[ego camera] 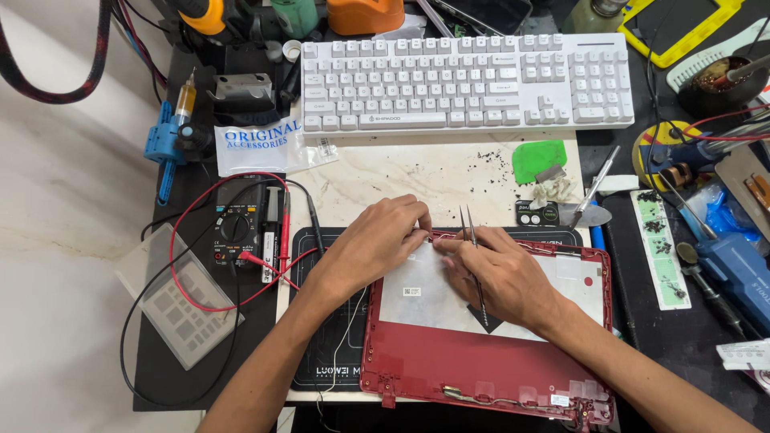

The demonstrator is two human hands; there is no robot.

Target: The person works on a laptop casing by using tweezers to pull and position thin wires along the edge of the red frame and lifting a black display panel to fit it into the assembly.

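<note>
Nearest the viewer, at 6 o'clock, a red laptop lid shell (481,361) lies inner side up on a dark work mat (325,321). A pale grey sheet (417,293) lines its middle, and a thin cable (497,398) runs along its near hinge edge.

Both hands meet at the shell's far edge, close to the centre of view. The left hand (377,240) is pinched nearly closed, fingertips on a fine reddish wire (443,237). The right hand (501,273) is curled, with a pair of metal tweezers (472,248) lying across it, tips pointing to 12 o'clock; its fingertips press at the same wire. How firmly either grips I cannot tell.

Judging by how things lie, the shell is already stripped and open, and the wire work at its far edge is in hand, not finished; nothing is refitted.

At 9 o'clock sits a black multimeter (237,232) with looping red and black leads, and beyond it a clear flat packet (257,146) with blue lettering. Small dark specks dot the pale surface (401,172) towards 12 o'clock, where a white keyboard (469,80) stands. At 1 o'clock lie a green plastic scraper (539,159) and a small black square label (536,213); at 3 o'clock, a long white strip (662,248) holding green patches and dark bits.
</note>
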